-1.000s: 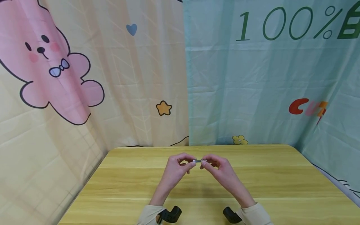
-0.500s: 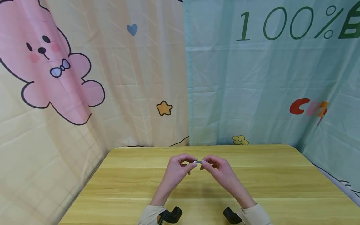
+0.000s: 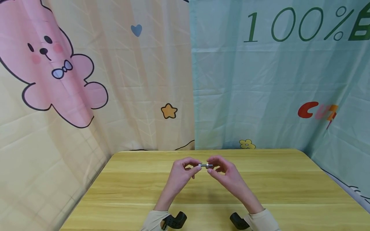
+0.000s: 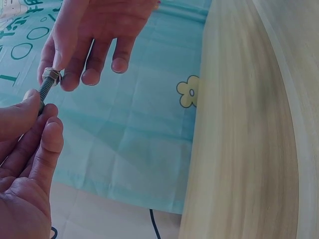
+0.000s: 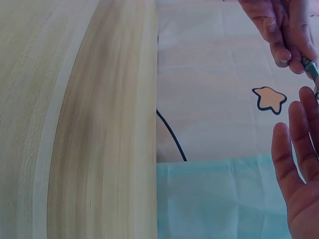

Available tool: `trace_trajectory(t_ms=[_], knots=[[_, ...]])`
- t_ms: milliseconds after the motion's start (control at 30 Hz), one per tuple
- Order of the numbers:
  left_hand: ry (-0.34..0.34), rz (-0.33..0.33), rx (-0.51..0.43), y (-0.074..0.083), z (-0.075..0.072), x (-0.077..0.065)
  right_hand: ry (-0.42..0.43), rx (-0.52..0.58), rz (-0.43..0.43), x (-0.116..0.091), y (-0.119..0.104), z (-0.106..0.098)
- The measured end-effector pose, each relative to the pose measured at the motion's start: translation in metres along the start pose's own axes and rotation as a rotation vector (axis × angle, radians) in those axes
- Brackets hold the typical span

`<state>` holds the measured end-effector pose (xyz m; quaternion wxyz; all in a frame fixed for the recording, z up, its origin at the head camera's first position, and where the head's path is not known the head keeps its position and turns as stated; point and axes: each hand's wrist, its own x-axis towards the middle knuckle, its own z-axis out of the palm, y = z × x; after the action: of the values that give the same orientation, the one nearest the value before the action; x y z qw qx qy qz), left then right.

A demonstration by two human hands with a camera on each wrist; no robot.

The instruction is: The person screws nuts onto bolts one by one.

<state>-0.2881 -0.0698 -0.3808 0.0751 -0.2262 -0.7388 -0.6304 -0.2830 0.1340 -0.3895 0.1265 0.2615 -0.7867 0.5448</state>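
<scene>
Silver metal bolt with a threaded shank (image 3: pixel 203 165) lies roughly level above the tabletop, its long axis running left to right from one hand toward the other, with a silver hexagonal metal nut (image 3: pixel 207 166) around the shank toward its free end. The bare left hand (image 3: pixel 182 173) pinches the bolt's other end between thumb and fingers, hiding it. The bare right hand (image 3: pixel 227 173) is nearer to the nut; its thumb and forefinger are spread, one below and one above, with the threaded tip pointing into that gap; whether either brushes the nut, I cannot tell. Both wrists angle inward, and the right hand's other fingers look loosely extended in the left wrist view. Beneath is the pale yellow wood-grain tabletop (image 3: pixel 124 192); beyond it hangs a mint-green printed fabric curtain (image 3: pixel 245 93).
</scene>
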Motion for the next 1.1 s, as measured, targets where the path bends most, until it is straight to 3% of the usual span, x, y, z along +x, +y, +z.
trace_trajectory(t_ms=[200,533,967,1100], knots=[[0.0,-0.025,-0.004,0.003,0.0,0.0,-0.001,0.004,-0.002,-0.001,0.001,0.0],[-0.012,-0.01,-0.016,0.033,-0.001,-0.009,0.007,0.003,-0.008,0.0,0.002,0.001],[-0.029,-0.006,-0.003,0.032,0.0,-0.009,-0.006,-0.011,0.121,-0.001,-0.001,0.003],[-0.028,-0.004,-0.005,0.033,0.001,-0.009,-0.001,-0.022,0.104,-0.001,-0.001,0.002]])
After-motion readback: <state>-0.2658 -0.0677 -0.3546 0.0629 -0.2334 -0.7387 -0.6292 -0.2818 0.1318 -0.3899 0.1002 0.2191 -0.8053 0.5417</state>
